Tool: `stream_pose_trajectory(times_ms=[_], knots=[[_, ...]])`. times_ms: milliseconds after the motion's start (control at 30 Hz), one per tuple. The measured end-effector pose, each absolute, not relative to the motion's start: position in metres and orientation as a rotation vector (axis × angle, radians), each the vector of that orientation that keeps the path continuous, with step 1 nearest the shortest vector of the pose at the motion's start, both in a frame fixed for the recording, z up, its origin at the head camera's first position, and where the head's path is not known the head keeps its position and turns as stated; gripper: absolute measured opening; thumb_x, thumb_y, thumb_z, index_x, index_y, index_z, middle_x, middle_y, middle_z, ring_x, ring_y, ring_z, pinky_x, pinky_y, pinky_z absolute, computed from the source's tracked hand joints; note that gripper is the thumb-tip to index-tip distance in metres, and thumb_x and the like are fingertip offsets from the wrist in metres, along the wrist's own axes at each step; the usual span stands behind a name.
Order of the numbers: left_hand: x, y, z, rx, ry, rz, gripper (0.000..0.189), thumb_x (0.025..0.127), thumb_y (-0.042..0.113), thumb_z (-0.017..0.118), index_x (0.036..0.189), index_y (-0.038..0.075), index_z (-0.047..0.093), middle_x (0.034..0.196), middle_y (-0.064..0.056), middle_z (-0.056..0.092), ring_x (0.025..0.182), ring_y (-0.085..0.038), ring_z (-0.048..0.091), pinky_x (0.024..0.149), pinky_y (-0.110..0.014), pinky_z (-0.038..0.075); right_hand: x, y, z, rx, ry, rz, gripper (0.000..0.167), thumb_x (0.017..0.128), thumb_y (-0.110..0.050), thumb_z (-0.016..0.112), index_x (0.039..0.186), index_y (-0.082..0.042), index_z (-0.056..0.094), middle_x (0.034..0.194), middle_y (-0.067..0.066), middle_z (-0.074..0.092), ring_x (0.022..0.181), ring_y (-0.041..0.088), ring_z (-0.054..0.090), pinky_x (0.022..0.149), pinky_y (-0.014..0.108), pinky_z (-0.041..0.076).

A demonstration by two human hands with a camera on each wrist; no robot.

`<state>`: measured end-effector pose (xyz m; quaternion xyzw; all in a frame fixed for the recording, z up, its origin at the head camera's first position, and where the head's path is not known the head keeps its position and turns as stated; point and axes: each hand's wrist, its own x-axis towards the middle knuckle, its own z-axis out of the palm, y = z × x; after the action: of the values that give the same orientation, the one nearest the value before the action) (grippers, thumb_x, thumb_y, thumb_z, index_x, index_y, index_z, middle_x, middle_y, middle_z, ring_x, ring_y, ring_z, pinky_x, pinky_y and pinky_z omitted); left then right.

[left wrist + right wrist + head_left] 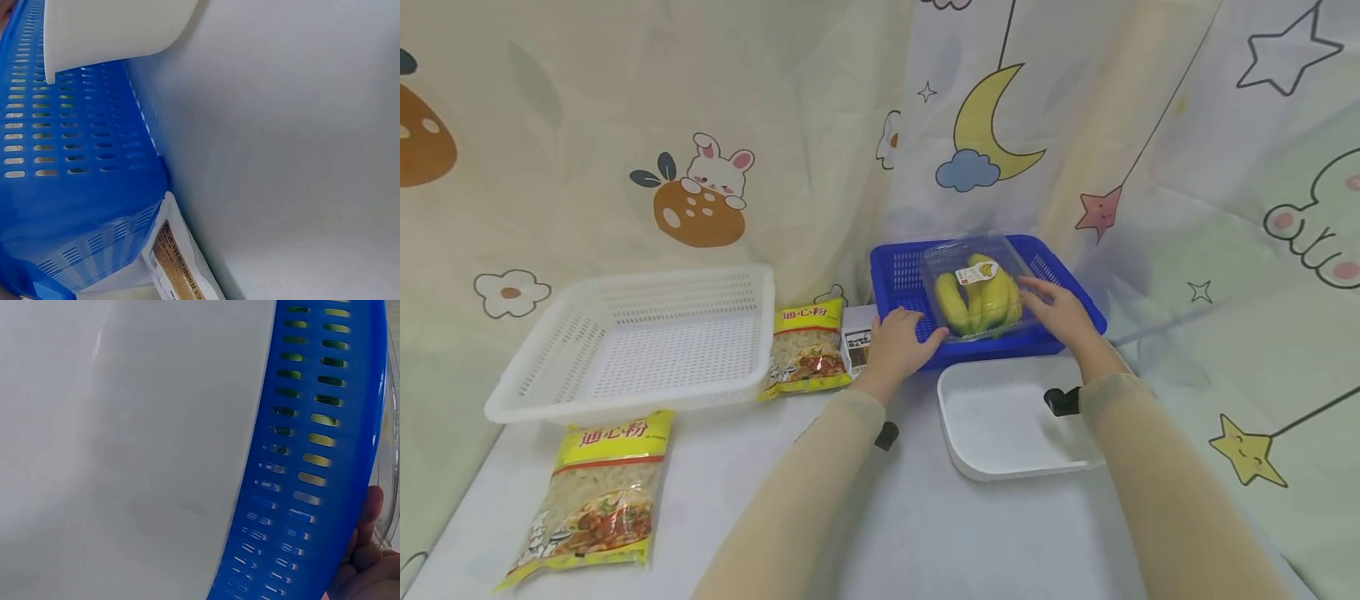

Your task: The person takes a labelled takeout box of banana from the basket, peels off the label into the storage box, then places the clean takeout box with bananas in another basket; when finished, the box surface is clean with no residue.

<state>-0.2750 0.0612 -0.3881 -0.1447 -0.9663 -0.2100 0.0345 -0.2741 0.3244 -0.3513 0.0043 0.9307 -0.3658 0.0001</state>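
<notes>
A clear plastic box of bananas (976, 302) with a white label lies tilted in a blue perforated basket (898, 279). My left hand (895, 346) is over the basket's front left rim. Its fingers are loosely bent, and its thumb points at the box's lower left corner. At the box's right side is my right hand (1060, 312), fingers stretched toward the box wall and seeming to touch it. In the right wrist view, fingertips (373, 506) show beside the clear edge, beyond the blue basket wall (300, 456). The left wrist view shows hardly any of the left hand.
In front of the blue basket stands a white tray (1000, 425). A white perforated basket (677, 354) is at the left, with one yellow pasta bag (808, 346) beside it and another pasta bag (602, 492) before it. A small white packet (857, 350) leans near the blue basket.
</notes>
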Motion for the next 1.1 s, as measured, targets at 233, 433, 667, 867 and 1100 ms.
stream_pose_trajectory(times_ms=[233,433,667,867,1100], knots=[[-0.275,0.059,-0.385,-0.431,-2.989,-0.725,0.066,0.086,0.064,0.037,0.132,0.017,0.047,0.138,0.000,0.046,0.136,-0.019,0.029,0.112,-0.051,0.016,-0.269,0.327,-0.349,0.039,2.880,-1.251,0.053,0.095,-0.047,0.033,0.142,-0.024,0.031,0.148,0.015,0.026,0.117,0.041,0.045,0.094,0.058,0.037],[-0.277,0.053,-0.379,-0.449,-2.989,-0.735,0.069,0.086,0.063,0.037,0.138,0.017,0.040,0.143,0.000,0.040,0.138,-0.021,0.025,0.112,-0.048,0.019,-0.266,0.332,-0.343,0.058,2.908,-1.295,0.051,0.094,-0.046,0.034,0.141,-0.026,0.033,0.143,0.014,0.034,0.093,0.035,0.056,0.083,0.045,0.040],[-0.278,0.046,-0.376,-0.467,-2.979,-0.769,0.071,0.085,0.062,0.040,0.140,0.016,0.036,0.145,-0.002,0.037,0.137,-0.022,0.027,0.111,-0.046,0.023,-0.264,0.333,-0.334,0.026,2.922,-1.346,0.048,0.095,-0.040,0.037,0.140,-0.023,0.035,0.141,0.016,0.036,0.090,0.037,0.055,0.087,0.048,0.041],[-0.281,0.040,-0.368,-0.425,-2.962,-0.916,0.071,0.085,0.057,0.047,0.141,0.018,0.032,0.147,-0.002,0.033,0.135,-0.021,0.031,0.109,-0.043,0.029,-0.260,0.337,-0.326,-0.005,2.893,-1.388,0.046,0.096,-0.036,0.037,0.140,-0.025,0.035,0.144,0.011,0.034,0.081,0.019,0.057,0.077,0.028,0.046],[-0.290,0.036,-0.353,-0.376,-2.917,-1.095,0.074,0.083,0.057,0.051,0.144,0.022,0.026,0.149,0.000,0.028,0.136,-0.021,0.028,0.108,-0.043,0.030,-0.254,0.334,-0.313,-0.028,2.883,-1.444,0.047,0.096,-0.038,0.036,0.140,-0.023,0.036,0.137,0.012,0.039,0.075,0.010,0.054,0.079,0.030,0.046]])
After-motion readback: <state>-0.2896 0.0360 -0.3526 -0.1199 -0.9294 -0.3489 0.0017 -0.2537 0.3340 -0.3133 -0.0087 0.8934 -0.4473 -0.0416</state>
